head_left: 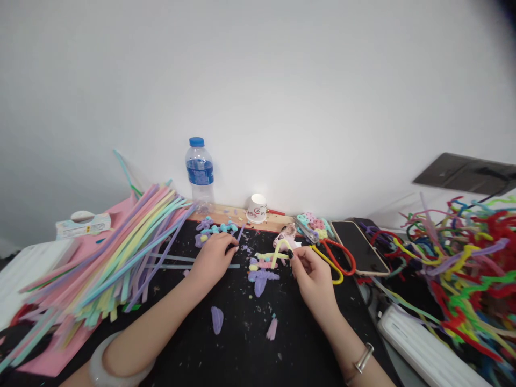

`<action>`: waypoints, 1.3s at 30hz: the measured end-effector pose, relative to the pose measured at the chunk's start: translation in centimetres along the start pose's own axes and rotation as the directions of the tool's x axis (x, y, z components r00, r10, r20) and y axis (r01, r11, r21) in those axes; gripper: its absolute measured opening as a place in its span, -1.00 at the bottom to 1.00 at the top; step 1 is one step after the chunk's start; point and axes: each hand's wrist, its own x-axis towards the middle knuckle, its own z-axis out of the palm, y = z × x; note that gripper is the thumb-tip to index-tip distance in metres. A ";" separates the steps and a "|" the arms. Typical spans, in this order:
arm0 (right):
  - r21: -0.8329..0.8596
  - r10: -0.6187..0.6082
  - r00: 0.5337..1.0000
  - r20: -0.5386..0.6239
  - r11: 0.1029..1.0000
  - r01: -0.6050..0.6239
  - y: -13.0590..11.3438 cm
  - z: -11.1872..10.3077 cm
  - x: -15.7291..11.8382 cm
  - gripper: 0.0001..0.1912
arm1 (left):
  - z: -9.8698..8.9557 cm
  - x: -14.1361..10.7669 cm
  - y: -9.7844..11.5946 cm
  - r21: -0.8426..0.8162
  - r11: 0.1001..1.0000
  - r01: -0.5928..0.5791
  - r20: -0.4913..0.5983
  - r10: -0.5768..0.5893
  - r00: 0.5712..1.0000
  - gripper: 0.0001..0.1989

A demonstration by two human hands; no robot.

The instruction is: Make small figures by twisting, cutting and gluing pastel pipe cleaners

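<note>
My right hand (314,274) pinches one end of a bent yellow pipe cleaner (274,257) between thumb and forefinger. The strip arches over a small group of pink, yellow and purple pipe-cleaner pieces (261,276) on the black work surface. My left hand (215,257) rests lower left of a blue and purple pipe-cleaner piece (217,229), its fingers curled inward. A short lilac strip (241,234) shows by those fingertips; whether they grip it is unclear. Nearer me lie a purple loop (216,320) and a small pink tassel-shaped piece (272,327).
Pastel pipe cleaners (133,252) are heaped at left, a bright tangle (463,279) at right. Scissors (336,258) with red and yellow handles lie beside a phone (360,247). A water bottle (200,174) and an upturned paper cup (257,208) stand by the wall.
</note>
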 end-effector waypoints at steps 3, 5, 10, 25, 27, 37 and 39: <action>0.013 0.000 1.000 0.007 1.000 0.000 0.1 0.0 -0.1 -0.82 | -0.1 0.1 0.0 -0.023 0.999 0.023 -0.014 -0.023 1.000 -0.88; 0.022 0.001 1.000 0.015 1.000 -0.002 0.0 0.0 -0.1 -0.82 | -0.1 0.1 0.1 -0.046 0.998 0.031 -0.016 -0.031 0.999 -0.87; 0.024 -0.005 1.000 0.025 1.000 0.005 -0.1 0.1 0.0 -0.82 | -0.2 0.0 0.5 -0.121 0.992 0.015 -0.094 -0.027 0.995 -0.86; 0.023 -0.005 0.999 0.048 1.000 0.004 -0.1 0.1 0.0 -0.82 | -0.4 0.1 1.1 -0.210 0.976 0.063 -0.058 -0.077 0.995 -0.87; 0.025 -0.011 0.998 0.066 1.000 0.009 -0.2 0.1 -0.1 -0.82 | -0.5 0.0 1.4 -0.213 0.976 0.037 -0.043 -0.047 0.998 -0.84; 0.014 -0.010 0.996 0.084 1.000 0.008 -0.2 0.1 0.1 -0.82 | -0.8 0.1 1.3 -0.253 0.963 0.095 -0.190 -0.145 0.971 -0.77; 0.011 -0.009 0.996 0.086 1.000 0.008 -0.1 0.1 0.1 -0.82 | -0.9 0.1 1.3 -0.277 0.951 0.135 -0.214 -0.198 0.957 -0.78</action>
